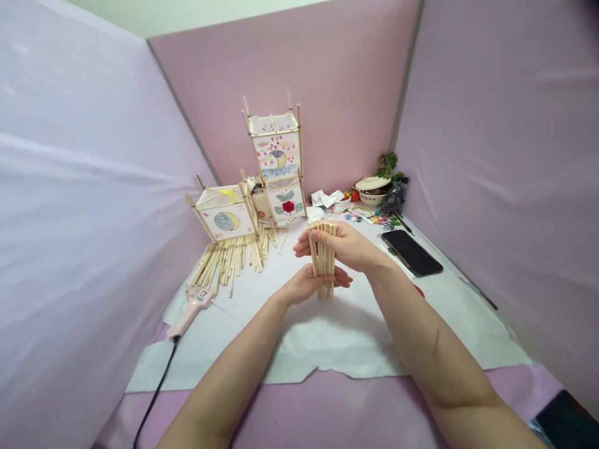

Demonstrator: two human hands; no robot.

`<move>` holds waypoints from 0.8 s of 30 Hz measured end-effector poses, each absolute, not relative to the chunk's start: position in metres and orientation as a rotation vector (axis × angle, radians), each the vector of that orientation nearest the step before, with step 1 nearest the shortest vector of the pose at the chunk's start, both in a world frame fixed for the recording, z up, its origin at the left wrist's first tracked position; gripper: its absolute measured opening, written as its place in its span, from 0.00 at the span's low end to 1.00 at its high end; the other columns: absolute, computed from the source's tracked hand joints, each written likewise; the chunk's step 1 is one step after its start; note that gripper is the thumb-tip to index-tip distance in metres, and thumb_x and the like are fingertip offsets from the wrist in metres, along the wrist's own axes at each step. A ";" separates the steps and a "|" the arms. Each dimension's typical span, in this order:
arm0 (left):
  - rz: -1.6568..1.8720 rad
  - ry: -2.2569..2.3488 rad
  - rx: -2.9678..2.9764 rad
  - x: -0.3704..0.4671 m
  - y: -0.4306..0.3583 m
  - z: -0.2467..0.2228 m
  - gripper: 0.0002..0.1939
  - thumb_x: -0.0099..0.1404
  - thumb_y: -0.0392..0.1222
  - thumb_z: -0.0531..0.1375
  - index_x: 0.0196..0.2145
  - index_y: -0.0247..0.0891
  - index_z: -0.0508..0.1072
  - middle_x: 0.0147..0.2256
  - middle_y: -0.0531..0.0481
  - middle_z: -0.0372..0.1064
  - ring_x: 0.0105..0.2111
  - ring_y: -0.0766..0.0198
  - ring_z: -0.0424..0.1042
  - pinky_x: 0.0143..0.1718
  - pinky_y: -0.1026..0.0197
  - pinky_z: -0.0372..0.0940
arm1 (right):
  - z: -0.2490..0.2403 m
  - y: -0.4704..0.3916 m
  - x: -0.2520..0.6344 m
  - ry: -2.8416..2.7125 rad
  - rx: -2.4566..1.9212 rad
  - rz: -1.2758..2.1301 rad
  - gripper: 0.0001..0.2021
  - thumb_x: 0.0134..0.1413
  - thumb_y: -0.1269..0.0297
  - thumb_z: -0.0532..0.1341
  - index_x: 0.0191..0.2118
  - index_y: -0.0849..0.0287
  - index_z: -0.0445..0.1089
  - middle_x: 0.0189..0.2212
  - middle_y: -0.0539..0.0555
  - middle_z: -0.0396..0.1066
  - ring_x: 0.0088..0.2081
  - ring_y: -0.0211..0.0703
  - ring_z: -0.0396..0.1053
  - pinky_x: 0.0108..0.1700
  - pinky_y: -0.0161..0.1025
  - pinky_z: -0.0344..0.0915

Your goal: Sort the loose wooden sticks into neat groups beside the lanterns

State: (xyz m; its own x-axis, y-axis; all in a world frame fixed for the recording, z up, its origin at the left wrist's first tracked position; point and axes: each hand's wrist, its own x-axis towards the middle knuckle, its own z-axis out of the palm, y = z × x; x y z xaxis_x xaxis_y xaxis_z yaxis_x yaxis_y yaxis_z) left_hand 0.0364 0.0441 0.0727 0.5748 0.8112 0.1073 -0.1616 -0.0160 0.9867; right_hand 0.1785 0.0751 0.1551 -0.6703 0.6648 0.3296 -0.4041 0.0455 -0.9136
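Observation:
A bundle of wooden sticks stands nearly upright between my two hands, over the middle of the white-covered table. My left hand is closed round its lower part, thumb across the front. Higher up, my right hand grips the same bundle near its top, thumb on the near side. The lower stick ends show just below my left hand; whether they rest on the sheet I cannot tell for sure. Many loose sticks lie in a heap to the left.
Decorated stick-and-paper lanterns stand at the back left, one stacked high. A pink glue gun with a black cord lies at left. On the right are a black phone, small paint pots and a lidded pot.

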 end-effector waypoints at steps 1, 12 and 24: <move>0.854 0.610 1.388 0.036 0.044 0.073 0.19 0.62 0.49 0.63 0.43 0.30 0.76 0.43 0.36 0.73 0.44 0.48 0.73 0.50 0.47 0.65 | 0.155 0.075 0.180 -1.555 -0.264 1.744 0.14 0.56 0.55 0.63 0.39 0.62 0.72 0.35 0.56 0.76 0.39 0.47 0.76 0.47 0.47 0.71; 0.877 0.659 1.354 0.038 0.041 0.073 0.15 0.61 0.47 0.63 0.39 0.31 0.76 0.40 0.38 0.75 0.44 0.50 0.74 0.50 0.47 0.65 | 0.162 0.069 0.180 -1.586 -0.311 1.727 0.12 0.53 0.60 0.65 0.41 0.62 0.72 0.37 0.57 0.77 0.39 0.46 0.76 0.47 0.47 0.71; 0.936 0.660 1.457 0.037 0.038 0.073 0.18 0.61 0.45 0.64 0.46 0.32 0.76 0.46 0.39 0.73 0.50 0.47 0.69 0.55 0.47 0.61 | 0.164 0.060 0.173 -1.583 -0.321 1.747 0.16 0.53 0.52 0.64 0.34 0.63 0.73 0.32 0.57 0.76 0.38 0.49 0.76 0.47 0.50 0.70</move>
State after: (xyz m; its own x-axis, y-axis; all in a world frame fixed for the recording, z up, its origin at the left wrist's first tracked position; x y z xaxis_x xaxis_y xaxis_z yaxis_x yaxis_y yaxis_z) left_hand 0.0370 0.0381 0.0726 0.5118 0.8430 0.1655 -0.1273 -0.1161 0.9850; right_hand 0.1728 0.0604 0.1638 -0.6918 0.6618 0.2887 -0.3525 0.0393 -0.9350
